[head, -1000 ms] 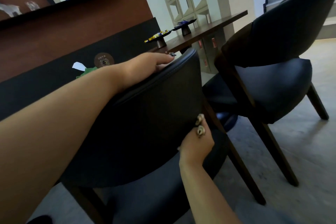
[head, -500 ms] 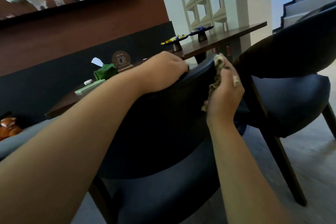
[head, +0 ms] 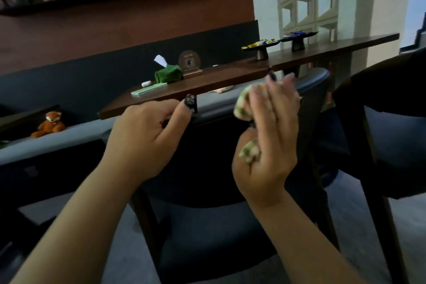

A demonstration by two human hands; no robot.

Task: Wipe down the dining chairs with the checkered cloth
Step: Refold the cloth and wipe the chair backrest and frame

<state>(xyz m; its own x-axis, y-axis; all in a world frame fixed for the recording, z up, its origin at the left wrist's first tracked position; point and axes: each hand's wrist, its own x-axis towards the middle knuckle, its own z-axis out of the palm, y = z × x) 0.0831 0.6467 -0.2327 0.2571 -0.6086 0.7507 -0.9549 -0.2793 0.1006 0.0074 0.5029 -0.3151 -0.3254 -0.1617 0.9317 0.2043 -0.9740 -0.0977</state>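
A dark upholstered dining chair [head: 214, 168] stands in front of me, its curved backrest facing me. My left hand [head: 147, 136] grips the top edge of that backrest, thumb along the rim. My right hand [head: 269, 136] holds the bunched green-and-cream checkered cloth [head: 243, 105] against the upper right part of the backrest; cloth shows above and below my fingers. A second dark dining chair [head: 391, 127] stands to the right.
A long wooden table [head: 230, 78] runs behind the chairs with a green tissue holder [head: 168, 74], a round plaque [head: 189, 62] and two candy stands [head: 261, 47]. A grey bench with a toy fox [head: 49, 122] lies at left. Grey floor shows at right.
The view has shifted so the chair sits lower and more upright. My right hand with the cloth has moved up along the backrest's right top. My left hand stays gripping the rim.
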